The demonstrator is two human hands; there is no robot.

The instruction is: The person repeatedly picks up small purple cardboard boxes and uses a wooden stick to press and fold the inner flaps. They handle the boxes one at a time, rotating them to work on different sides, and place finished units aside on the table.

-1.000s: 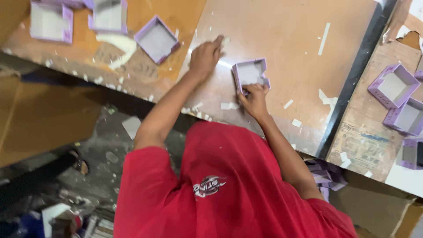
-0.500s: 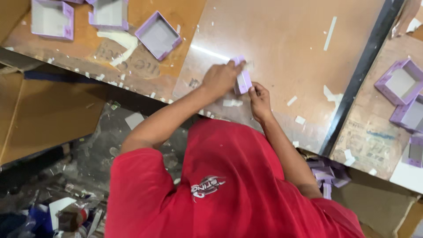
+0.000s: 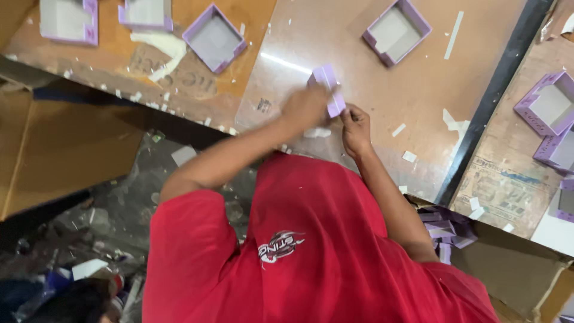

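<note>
My left hand (image 3: 305,107) and my right hand (image 3: 357,128) meet over a brown table (image 3: 335,36) with a glossy sheet on it. Between them they hold a small purple cardboard box piece (image 3: 326,84), tilted up on its edge. The left hand grips its side and the right hand's fingers pinch its lower end. An open purple box with a white inside (image 3: 396,31) lies on the table beyond the hands. My red shirt (image 3: 311,251) fills the lower middle of the view.
More open purple boxes lie at the top left (image 3: 214,37) and on a second table at the right (image 3: 547,104). A black strip (image 3: 490,101) divides the two tables. White paper scraps litter the surface. Purple offcuts (image 3: 445,230) and brown cardboard (image 3: 66,149) lie below.
My left hand came off the table and joined the right hand at the purple piece, which now stands on edge. An open purple box now lies farther out on the table.
</note>
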